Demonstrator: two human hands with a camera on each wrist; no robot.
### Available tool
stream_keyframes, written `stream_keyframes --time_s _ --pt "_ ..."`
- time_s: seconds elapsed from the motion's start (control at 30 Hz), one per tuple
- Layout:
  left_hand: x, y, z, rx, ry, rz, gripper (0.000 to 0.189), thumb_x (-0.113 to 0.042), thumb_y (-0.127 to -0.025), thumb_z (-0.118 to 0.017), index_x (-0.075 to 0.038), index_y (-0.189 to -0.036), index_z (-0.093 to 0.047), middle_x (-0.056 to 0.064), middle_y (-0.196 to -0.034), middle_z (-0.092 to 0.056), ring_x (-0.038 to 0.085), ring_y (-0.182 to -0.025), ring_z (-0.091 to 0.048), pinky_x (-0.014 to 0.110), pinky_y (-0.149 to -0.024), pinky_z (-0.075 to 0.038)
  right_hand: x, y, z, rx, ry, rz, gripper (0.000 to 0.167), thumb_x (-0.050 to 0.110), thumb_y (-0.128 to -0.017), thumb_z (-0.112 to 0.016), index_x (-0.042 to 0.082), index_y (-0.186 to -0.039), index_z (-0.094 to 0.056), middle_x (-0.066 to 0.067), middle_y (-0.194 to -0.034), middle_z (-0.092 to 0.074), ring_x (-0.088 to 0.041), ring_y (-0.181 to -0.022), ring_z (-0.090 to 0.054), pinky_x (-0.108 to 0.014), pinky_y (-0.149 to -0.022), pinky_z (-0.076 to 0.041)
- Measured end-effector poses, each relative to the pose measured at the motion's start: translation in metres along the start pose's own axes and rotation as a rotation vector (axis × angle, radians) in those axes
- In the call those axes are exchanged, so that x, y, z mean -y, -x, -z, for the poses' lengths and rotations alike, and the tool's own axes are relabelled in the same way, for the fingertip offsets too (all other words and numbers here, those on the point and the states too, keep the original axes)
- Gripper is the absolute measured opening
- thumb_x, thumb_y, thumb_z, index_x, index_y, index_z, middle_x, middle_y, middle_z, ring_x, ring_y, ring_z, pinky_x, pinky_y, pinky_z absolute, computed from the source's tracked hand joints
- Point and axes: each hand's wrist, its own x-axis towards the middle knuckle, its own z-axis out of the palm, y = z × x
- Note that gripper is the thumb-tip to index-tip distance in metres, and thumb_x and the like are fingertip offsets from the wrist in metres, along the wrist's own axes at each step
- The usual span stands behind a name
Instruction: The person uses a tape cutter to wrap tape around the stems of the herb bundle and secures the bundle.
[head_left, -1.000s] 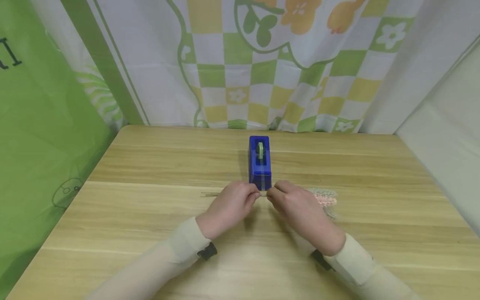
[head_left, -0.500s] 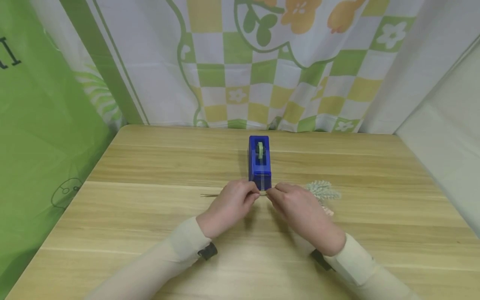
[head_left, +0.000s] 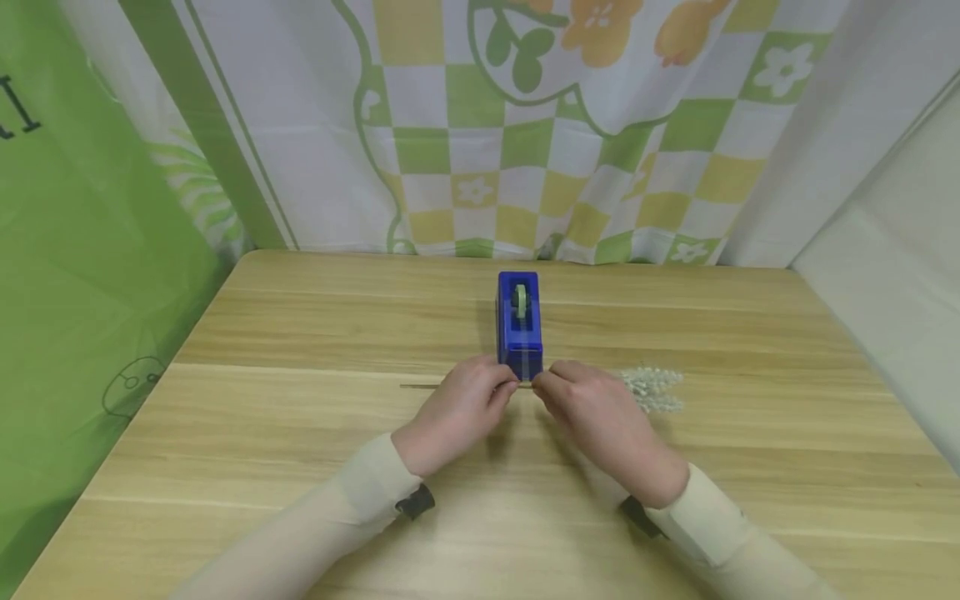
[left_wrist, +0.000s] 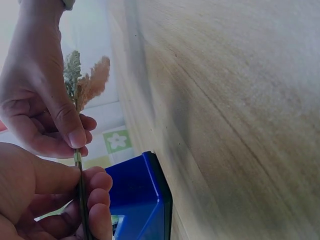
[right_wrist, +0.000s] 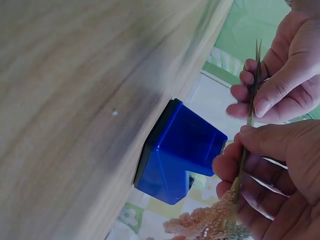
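Both hands hold a thin bunch of flower stems (head_left: 420, 386) level in front of the blue tape dispenser (head_left: 520, 333). My left hand (head_left: 459, 410) pinches the stems between thumb and fingers, with their bare ends sticking out to the left. Close beside it, my right hand (head_left: 609, 429) pinches them nearer the flower heads (head_left: 656, 389). In the head view the heads look pale green; the left wrist view also shows a fluffy pink head (left_wrist: 95, 80). A short light-green band (left_wrist: 77, 157) circles the stems between the two hands.
The dispenser carries a tape roll (head_left: 521, 300) and stands just beyond the fingertips on the wooden table (head_left: 300, 333). A checked curtain (head_left: 525, 175) hangs behind the far edge, and green cloth (head_left: 90, 250) on the left.
The bunch has turned about its length: the pink head that showed at the right is now out of sight in the head view, pale green heads showing instead. Both hands stay nearly in place.
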Motion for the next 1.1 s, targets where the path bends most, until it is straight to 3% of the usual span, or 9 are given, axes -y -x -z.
stream_keyframes --time_s 0.6,0.83,1.1 --pt "-0.0004 -0.0013 -0.0004 -0.009 0.026 0.025 0.012 -0.006 -0.101 -0.066 0.000 -0.101 -0.076 0.012 -0.098 -0.076 0.023 -0.089 -0.070 0.038 -0.084 -0.059 -0.0004 -0.0008 0.0012 0.044 -0.018 -0.014 0.006 0.005 -0.093 -0.076 0.008 -0.098 -0.076 -0.001 -0.083 -0.062 -0.010 -0.068 -0.050 -0.023 -0.056 -0.048" --pt "-0.0007 -0.0023 -0.0013 0.004 -0.017 0.034 0.014 -0.009 -0.103 -0.064 -0.001 -0.102 -0.076 0.011 -0.098 -0.077 0.023 -0.088 -0.070 0.039 -0.084 -0.060 -0.0008 -0.0024 0.0003 0.040 -0.009 -0.016 0.002 0.007 -0.094 -0.076 0.007 -0.095 -0.078 -0.001 -0.083 -0.065 -0.011 -0.069 -0.054 -0.025 -0.058 -0.053" --pt "-0.0002 -0.0037 -0.0011 0.009 -0.007 0.041 0.016 -0.010 -0.104 -0.063 0.000 -0.100 -0.076 0.012 -0.095 -0.077 0.023 -0.085 -0.069 0.039 -0.082 -0.059 -0.0009 -0.0037 0.0002 0.048 0.020 -0.012 0.004 0.007 -0.091 -0.080 0.007 -0.094 -0.077 -0.003 -0.085 -0.069 -0.014 -0.074 -0.060 -0.027 -0.061 -0.056"
